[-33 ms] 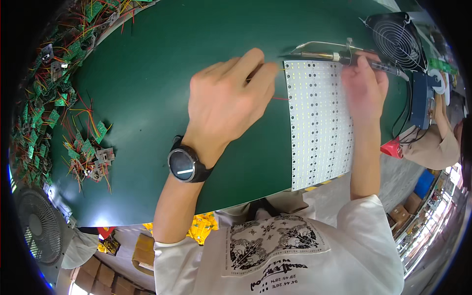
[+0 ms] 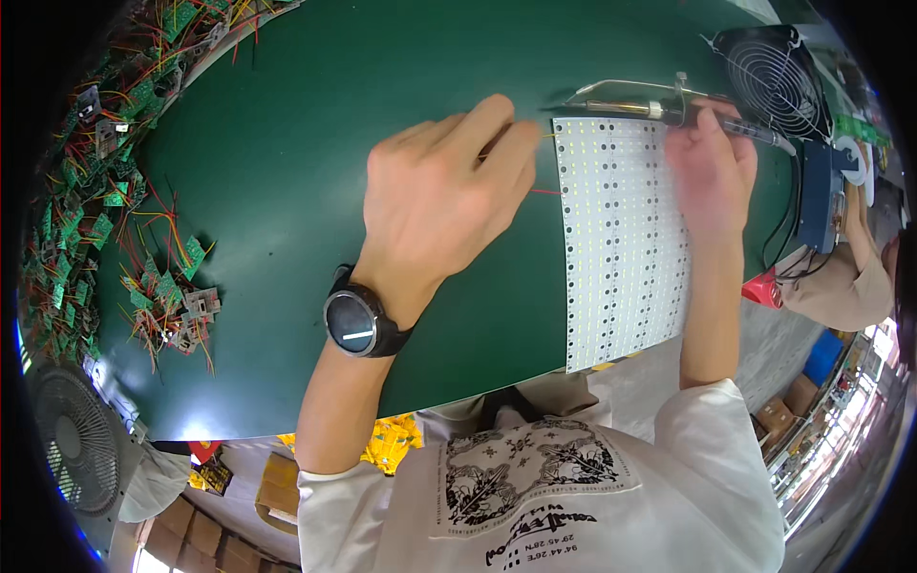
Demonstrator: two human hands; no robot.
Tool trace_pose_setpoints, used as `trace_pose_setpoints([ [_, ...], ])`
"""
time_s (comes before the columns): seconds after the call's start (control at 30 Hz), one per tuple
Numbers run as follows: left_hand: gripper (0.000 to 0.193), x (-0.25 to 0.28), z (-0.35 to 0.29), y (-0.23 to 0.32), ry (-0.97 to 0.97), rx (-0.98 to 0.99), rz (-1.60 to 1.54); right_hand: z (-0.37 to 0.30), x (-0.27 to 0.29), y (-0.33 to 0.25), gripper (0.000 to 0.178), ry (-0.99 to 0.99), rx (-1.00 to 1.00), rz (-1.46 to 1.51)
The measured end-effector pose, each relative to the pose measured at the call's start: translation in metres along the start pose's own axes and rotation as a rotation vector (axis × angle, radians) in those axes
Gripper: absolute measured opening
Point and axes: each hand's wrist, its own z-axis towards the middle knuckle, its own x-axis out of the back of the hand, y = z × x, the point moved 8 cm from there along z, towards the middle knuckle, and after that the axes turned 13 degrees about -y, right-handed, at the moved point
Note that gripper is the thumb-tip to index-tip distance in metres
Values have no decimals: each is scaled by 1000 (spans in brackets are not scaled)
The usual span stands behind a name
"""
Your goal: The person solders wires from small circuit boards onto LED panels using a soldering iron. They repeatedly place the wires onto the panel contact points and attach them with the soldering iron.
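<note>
My left hand (image 2: pixel 449 191), with a black watch on the wrist, is closed above the green table, knuckles up. A yellow wire (image 2: pixel 547 136) and a red wire (image 2: pixel 545 191) run out from under it to the left edge of a white LED board (image 2: pixel 626 248). The piece they come from is hidden by the fingers. In my right hand (image 2: pixel 712 167) is a soldering iron (image 2: pixel 669 112) with a thin metal feed tube (image 2: pixel 621 85) along it. Its tip points left, just above the board's upper left corner.
Green circuit boards with red and yellow wires heap along the left edge (image 2: pixel 72 239); a smaller pile (image 2: pixel 177 306) lies nearer. A black fan (image 2: pixel 772 81) stands at the far right, by a blue-grey box (image 2: pixel 817 205) with cables. Another person's arm (image 2: pixel 857 224) shows at right.
</note>
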Motion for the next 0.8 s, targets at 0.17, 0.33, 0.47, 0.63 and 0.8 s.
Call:
trace_pose_setpoints([
  [0.17, 12, -4, -1, -5, -27, -8, -6, -4, 5, 2, 23, -19, 0, -61],
  [0.33, 12, -8, -2, -7, -11, -26, -17, -5, 0, -1, 24, -46, 60, -106],
  [0.47, 10, -7, -1, -8, -10, -14, -20, -7, -2, -4, 25, -61, 82, -98],
  [0.63, 10, -7, -2, -8, 4, -19, -9, -7, -2, -4, 26, -111, 110, -96],
  [0.8, 10, -8, -2, -7, 2, -23, 3, -7, -4, -5, 26, -152, 122, -127],
])
